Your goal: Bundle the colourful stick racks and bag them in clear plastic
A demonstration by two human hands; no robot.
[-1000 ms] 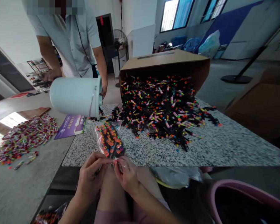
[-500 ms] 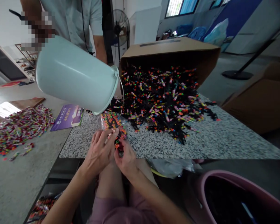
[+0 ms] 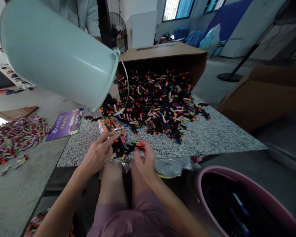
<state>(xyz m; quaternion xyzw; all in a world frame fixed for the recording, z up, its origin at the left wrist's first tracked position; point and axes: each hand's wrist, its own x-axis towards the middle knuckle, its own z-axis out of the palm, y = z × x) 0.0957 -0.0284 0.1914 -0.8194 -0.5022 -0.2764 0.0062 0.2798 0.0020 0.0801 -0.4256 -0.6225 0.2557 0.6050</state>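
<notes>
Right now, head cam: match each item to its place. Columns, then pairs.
Items: 1 pale green plastic bucket; 2 cardboard box; 3 pink tub; 4 clear plastic bag.
Places: A on its side, open end facing the granite slab; B at the left hand and right hand; C tilted in mid-air above the slab; D beside the person's right leg.
Pairs: 1C, 2A, 3D, 4B.
</notes>
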